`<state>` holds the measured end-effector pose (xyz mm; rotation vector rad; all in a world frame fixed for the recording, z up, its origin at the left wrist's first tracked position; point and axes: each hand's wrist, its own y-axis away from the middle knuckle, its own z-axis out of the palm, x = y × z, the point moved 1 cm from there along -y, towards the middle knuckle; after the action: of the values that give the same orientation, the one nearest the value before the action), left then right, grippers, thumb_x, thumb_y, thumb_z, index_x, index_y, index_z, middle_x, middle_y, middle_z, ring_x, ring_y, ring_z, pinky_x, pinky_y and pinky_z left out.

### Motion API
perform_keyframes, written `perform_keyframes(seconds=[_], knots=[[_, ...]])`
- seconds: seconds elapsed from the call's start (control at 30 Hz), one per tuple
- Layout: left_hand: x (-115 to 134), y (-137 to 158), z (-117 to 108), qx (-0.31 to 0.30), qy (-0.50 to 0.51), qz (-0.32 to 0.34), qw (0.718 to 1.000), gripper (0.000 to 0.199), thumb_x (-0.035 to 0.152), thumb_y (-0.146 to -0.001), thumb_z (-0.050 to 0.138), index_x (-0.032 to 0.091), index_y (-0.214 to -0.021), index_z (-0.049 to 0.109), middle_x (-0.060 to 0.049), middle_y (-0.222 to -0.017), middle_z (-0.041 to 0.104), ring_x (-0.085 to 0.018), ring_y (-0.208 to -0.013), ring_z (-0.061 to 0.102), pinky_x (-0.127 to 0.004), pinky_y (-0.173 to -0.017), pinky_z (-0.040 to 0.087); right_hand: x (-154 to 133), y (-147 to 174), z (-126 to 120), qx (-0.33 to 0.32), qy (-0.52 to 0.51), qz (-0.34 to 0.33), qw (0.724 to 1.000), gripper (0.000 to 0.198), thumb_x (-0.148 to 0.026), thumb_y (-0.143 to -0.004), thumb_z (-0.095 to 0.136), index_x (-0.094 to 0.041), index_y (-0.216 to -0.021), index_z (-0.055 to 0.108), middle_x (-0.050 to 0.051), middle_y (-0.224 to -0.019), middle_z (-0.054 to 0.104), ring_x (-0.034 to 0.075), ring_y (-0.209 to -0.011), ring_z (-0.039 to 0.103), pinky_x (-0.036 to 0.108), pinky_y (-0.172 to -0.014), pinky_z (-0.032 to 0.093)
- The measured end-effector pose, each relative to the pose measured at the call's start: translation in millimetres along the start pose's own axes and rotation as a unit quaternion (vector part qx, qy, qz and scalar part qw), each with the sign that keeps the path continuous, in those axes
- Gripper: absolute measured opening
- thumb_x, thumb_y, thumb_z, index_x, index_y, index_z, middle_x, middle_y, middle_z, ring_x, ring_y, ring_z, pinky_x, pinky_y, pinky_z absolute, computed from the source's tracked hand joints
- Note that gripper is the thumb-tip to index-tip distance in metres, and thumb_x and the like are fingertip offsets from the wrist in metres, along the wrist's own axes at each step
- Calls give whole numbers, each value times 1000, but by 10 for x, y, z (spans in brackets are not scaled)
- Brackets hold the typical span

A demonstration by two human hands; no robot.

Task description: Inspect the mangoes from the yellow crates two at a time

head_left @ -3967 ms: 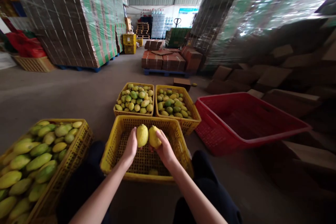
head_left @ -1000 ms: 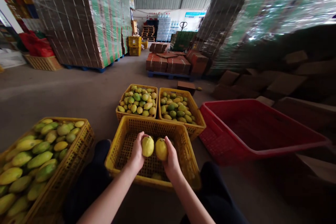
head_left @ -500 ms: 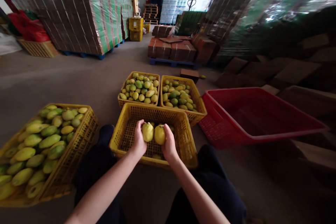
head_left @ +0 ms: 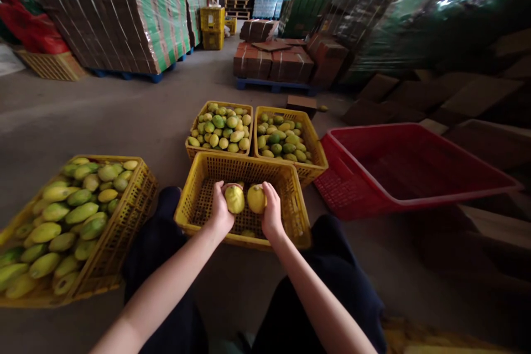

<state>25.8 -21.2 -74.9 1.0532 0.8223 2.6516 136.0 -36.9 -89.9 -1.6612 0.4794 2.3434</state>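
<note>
My left hand (head_left: pixel 222 211) is closed around a yellow lemon (head_left: pixel 235 199), held over the near yellow crate (head_left: pixel 199 228). A second lemon (head_left: pixel 256 199) sits in my right hand (head_left: pixel 271 211), its fingers wrapped round the outer side. The two fruits are close together with a narrow gap between them. A few more fruits show at the bottom of this crate, partly hidden by my hands. Just beyond it stand a crate of small yellow-green lemons (head_left: pixel 224 128) on the left and a similar filled crate (head_left: pixel 317 146) on the right.
At left is a yellow crate (head_left: pixel 124 221) heaped with larger green-yellow fruit. A red crate (head_left: pixel 352 177) stands tilted at right near flattened cardboard (head_left: pixel 456 99). Farther back, cardboard bundles (head_left: pixel 271 61) lie on a blue pallet, with wrapped stacks (head_left: pixel 157 16) on both sides.
The view has tipped slightly down, so the scene sits higher in the picture. The lemons have turned a little in my hands and moved slightly apart; both are still held.
</note>
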Motion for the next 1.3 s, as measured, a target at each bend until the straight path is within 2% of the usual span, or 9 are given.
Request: perform_keyframes(seconds=[0.1,0.23,0.37,0.5,0.6,0.83,0.93,1.13,1.3], knots=[[-15,30,-21,-52,-96,117,987,39,35,-82,45,17,-52,62,-4,-60,61,-14,-58,54,-25,-62,41,-77,100,29,-55,56,-86,993,30,-46,-78,65,-23,-62,53,-4,-63,48,14,-64,43,27,-62,37],[44,75,-25,-148,-185,203,950,34,34,-80,49,20,-53,64,-5,-63,64,-18,-66,56,-27,-68,42,-206,174,-9,-96,104,-163,977,23,-44,-81,59,-24,-71,62,-1,-69,56,18,-72,49,31,-70,39],[176,165,8,-235,-211,199,927,27,33,-78,55,19,-59,69,-7,-69,66,-20,-71,57,-29,-75,44,-280,203,-70,-132,120,-191,965,27,-50,-79,59,-25,-76,68,2,-74,62,21,-74,53,35,-74,41],[245,225,37,-261,-185,147,936,21,30,-76,58,18,-68,72,-9,-87,70,-24,-87,62,-30,-83,46,-283,236,-55,-137,99,-168,971,37,-59,-76,58,-25,-79,72,5,-80,65,24,-77,56,39,-78,44],[245,222,58,-281,-149,167,933,25,31,-78,56,16,-79,75,-11,-102,71,-27,-104,61,-31,-92,46,-272,259,-6,-133,47,-154,978,39,-59,-78,57,-25,-88,73,6,-92,68,28,-89,61,41,-85,46],[190,161,96,-229,-120,142,956,24,27,-78,56,18,-87,76,-9,-112,73,-25,-117,60,-31,-102,40,-219,230,43,-103,-13,-95,990,42,-59,-77,59,-26,-97,74,8,-110,71,30,-107,63,43,-93,48],[131,111,87,-162,-111,123,973,30,31,-80,51,16,-85,76,-9,-105,75,-24,-110,63,-32,-99,43,-138,182,57,-81,-38,-70,994,41,-58,-80,55,-26,-98,73,5,-111,72,27,-108,64,40,-94,47],[37,-11,24,-31,-38,17,999,37,35,-81,42,13,-82,73,-10,-94,74,-23,-95,66,-30,-85,49,28,109,81,-18,-77,60,995,52,-65,-76,52,-23,-101,71,4,-112,71,25,-107,63,35,-88,49],[49,-65,25,-11,-22,26,999,26,34,-81,48,17,-85,67,-3,-84,70,-19,-89,64,-27,-81,48,97,39,58,-9,-69,45,997,50,-63,-73,57,-25,-105,69,1,-115,69,22,-110,59,33,-90,48]])
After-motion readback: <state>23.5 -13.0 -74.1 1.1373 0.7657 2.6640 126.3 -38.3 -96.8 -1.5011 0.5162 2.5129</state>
